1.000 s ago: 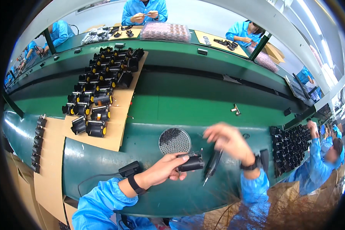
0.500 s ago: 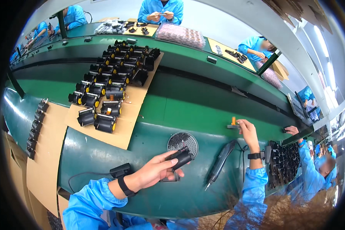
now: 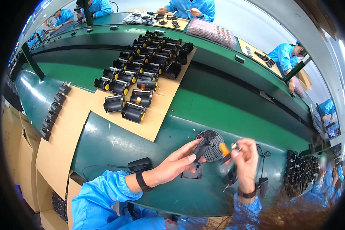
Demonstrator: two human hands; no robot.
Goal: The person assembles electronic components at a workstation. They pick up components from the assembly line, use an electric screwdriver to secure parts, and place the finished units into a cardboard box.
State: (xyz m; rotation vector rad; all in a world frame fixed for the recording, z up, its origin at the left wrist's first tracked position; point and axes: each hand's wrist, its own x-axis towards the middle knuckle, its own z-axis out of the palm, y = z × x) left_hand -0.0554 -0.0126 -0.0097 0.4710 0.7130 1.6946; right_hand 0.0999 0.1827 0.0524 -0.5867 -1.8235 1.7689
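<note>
My left hand [image 3: 175, 164] grips a small black plastic part [image 3: 200, 148] with thin red wires at its top, held just above the green bench. My right hand [image 3: 247, 156] is close beside it on the right, pinching a small orange piece [image 3: 224, 149] between thumb and fingers. The orange piece sits a short gap from the black part. Behind both lies a round perforated metal disc [image 3: 214, 138]. A black block [image 3: 191, 173] rests on the bench under my left hand. A dark pen-shaped tool [image 3: 231, 177] lies below my right hand.
A cardboard sheet [image 3: 161, 119] carries several black units with yellow ends [image 3: 133, 111]. A row of black parts [image 3: 53, 112] lies at the left, a black box with a cable [image 3: 140, 165] near my left wrist, a tray of black parts [image 3: 301, 174] at the right. People in blue coats work across the green belt [image 3: 218, 111].
My right hand reached out to the right onto the belt, then came back beside my left hand with the orange piece in it. My left hand kept the black part and raised it slightly.
</note>
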